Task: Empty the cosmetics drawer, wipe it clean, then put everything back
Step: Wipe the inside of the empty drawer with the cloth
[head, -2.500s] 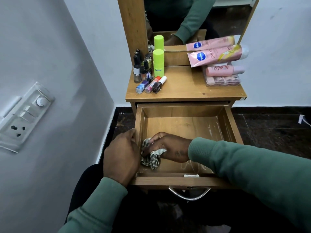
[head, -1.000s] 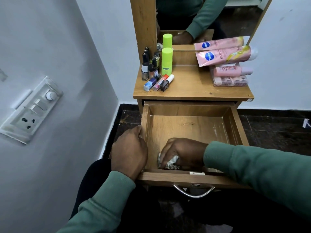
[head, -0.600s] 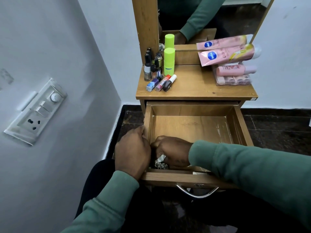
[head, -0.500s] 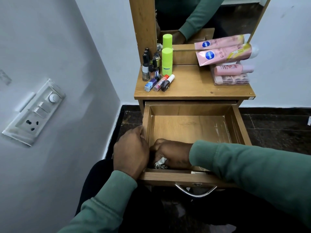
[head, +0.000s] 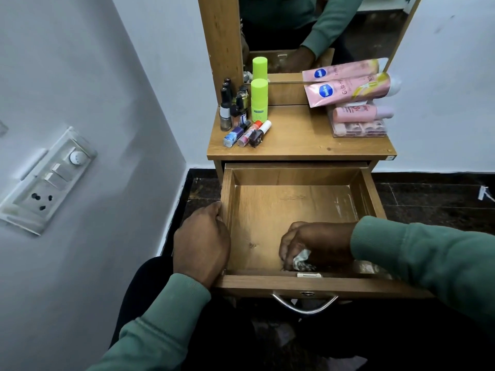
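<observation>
The wooden drawer (head: 294,175) is pulled out and holds no cosmetics. My right hand (head: 314,243) grips a crumpled patterned cloth (head: 301,259) and presses it on the drawer floor near the front wall, right of centre. My left hand (head: 202,243) grips the drawer's left wall at its front corner. On the table top (head: 300,140) stand small nail polish bottles (head: 231,108), a green stick (head: 259,100), lying lip tubes (head: 247,133), a pink lotion tube (head: 351,91), a smaller pink bottle (head: 361,113) and a clear case (head: 359,128).
A mirror (head: 321,28) rises behind the table top. A grey wall with a switch and socket plate (head: 45,180) is close on the left. Dark tiled floor (head: 434,199) lies to the right. The metal handle (head: 304,305) hangs under the drawer's front.
My right hand has slid the cloth from the drawer's front left corner to the right along the front wall. My left hand has kept its hold on the left wall.
</observation>
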The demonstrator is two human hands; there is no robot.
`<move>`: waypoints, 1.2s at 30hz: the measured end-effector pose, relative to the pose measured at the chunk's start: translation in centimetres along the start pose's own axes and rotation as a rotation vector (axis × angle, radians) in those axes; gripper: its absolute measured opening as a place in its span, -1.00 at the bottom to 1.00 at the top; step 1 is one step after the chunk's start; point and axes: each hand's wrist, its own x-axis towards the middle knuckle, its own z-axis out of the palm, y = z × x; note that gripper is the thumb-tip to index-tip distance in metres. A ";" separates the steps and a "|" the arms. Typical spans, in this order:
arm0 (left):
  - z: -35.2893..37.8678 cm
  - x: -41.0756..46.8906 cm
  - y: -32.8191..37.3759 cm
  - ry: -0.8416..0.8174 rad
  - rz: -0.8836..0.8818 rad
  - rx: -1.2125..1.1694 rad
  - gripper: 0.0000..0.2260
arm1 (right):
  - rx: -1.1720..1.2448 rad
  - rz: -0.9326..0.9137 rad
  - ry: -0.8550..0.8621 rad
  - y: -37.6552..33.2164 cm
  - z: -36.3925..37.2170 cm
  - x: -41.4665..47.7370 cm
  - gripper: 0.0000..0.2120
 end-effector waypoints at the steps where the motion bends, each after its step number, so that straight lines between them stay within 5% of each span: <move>1: 0.1 0.1 0.0 -0.001 -0.001 0.000 -0.66 | -0.055 0.004 0.014 0.0 -0.3 -0.6 -0.79; 5: 0.0 0.0 0.0 -0.004 -0.001 -0.023 -0.67 | -0.092 0.048 -0.109 1.2 -1.2 -2.7 -0.86; 11: 0.0 0.0 -0.2 -0.007 -0.005 -0.035 -0.68 | -0.181 0.321 -0.185 2.6 -2.3 -4.2 -0.70; 16: -0.1 0.3 -0.4 -0.031 -0.080 -0.173 -0.65 | -0.149 0.286 -0.017 4.1 -3.0 -3.6 -0.73; 19: 0.0 0.6 -0.8 -0.104 -0.216 -0.318 -0.62 | 0.126 0.256 0.250 3.9 -3.2 -2.1 -0.82; 24: 0.1 0.9 -1.2 -0.095 -0.253 -0.333 -0.64 | -0.177 0.085 0.367 0.3 -2.1 3.1 -0.78; 31: 0.2 0.6 -1.2 -0.072 -0.224 -0.321 -0.71 | -0.341 -0.192 0.115 -4.2 0.0 5.1 -0.65; 36: 0.0 0.6 -1.2 -0.101 -0.261 -0.401 -0.68 | -0.151 -0.017 0.084 -2.5 -1.5 3.7 -0.72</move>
